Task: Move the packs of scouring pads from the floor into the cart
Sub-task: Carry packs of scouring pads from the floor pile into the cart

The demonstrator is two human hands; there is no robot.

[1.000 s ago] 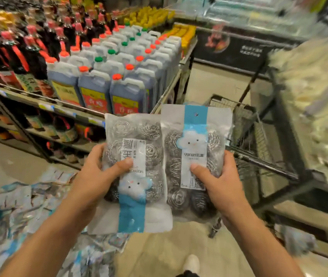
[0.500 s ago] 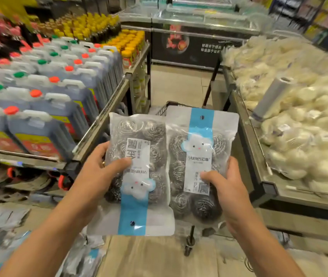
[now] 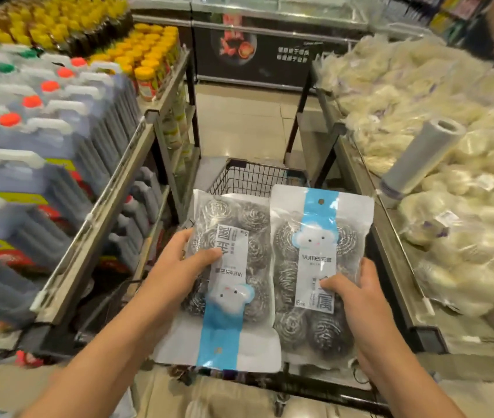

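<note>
Both hands are busy in the head view: the left hand (image 3: pixel 176 267) grips the left pack of scouring pads (image 3: pixel 227 276), thumb curled over its white label, and the right hand (image 3: pixel 357 300) holds the right pack of scouring pads (image 3: pixel 318 267) the same way, thumb pressed on the label near the bottom. The two packs sit side by side, edges overlapping a bit, the left one upside down with its blue stripe pointing toward the person.

Room-wise it's a tight aisle. The black wire cart (image 3: pixel 254 176) is straight ahead and below the packs, squeezed between the shelf of jugs (image 3: pixel 43 152) on the left and the bin of bagged white noodles (image 3: pixel 438 164) on the right. Only the cart's far mesh wall and a bit of the near rim show; the packs cover most of its basket, so can't tell what's inside. Open tile floor (image 3: pixel 239 122) runs past the cart toward a dark chest freezer (image 3: pixel 263 52).

A roll of plastic bags (image 3: pixel 420 155) lies tilted on top of the noodles. Yellow-capped bottles (image 3: pixel 149 52) stand behind the jugs.
</note>
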